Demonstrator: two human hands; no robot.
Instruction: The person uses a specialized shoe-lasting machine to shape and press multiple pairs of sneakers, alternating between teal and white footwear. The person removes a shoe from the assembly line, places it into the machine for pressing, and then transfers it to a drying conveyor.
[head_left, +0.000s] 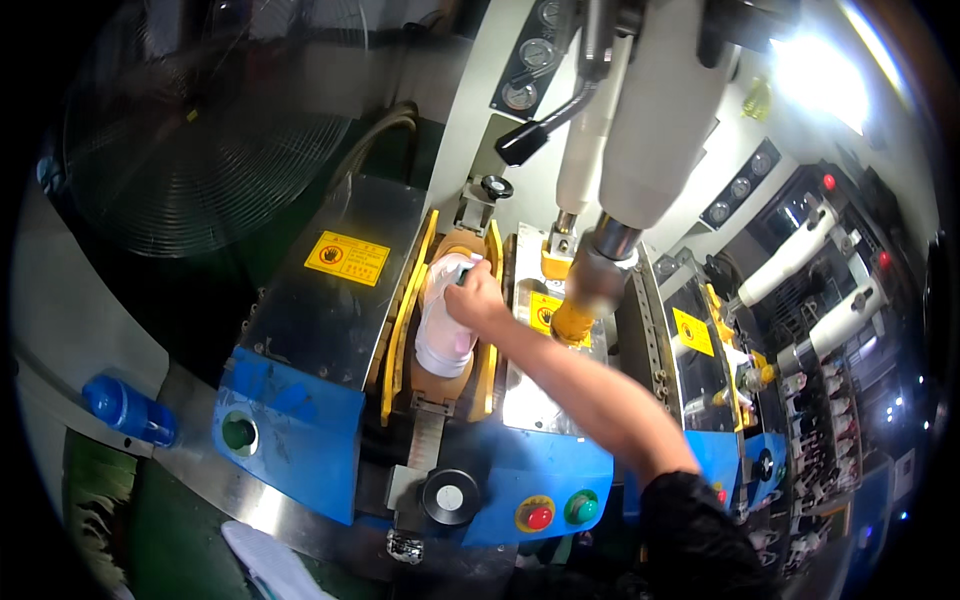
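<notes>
Resting against the right side of a white-and-pink shoe (436, 325), toward its far end, the right hand (478, 297) is curling its fingers inward; whether they are pinching the shoe or only touching it, I cannot tell. The shoe is lying lengthwise on a brown base (431, 388) in the machine, standing between a left yellow side plate (397, 340) and a right yellow side plate (487, 370). Beyond the base's far end, a small black knob (496, 187) is sitting on a metal bracket; off its near end, a larger black knob (450, 497) is jutting out. Along the machine's near edge, a blue panel (552, 470) is carrying a red button (539, 517) and a green button (582, 507). Right of the shoe, a thick white arm (665, 120) is hanging down, ending in a yellow tip (572, 325) behind the forearm. A yellow label (347, 258) is lying on the dark plate (378, 215) to the left.
</notes>
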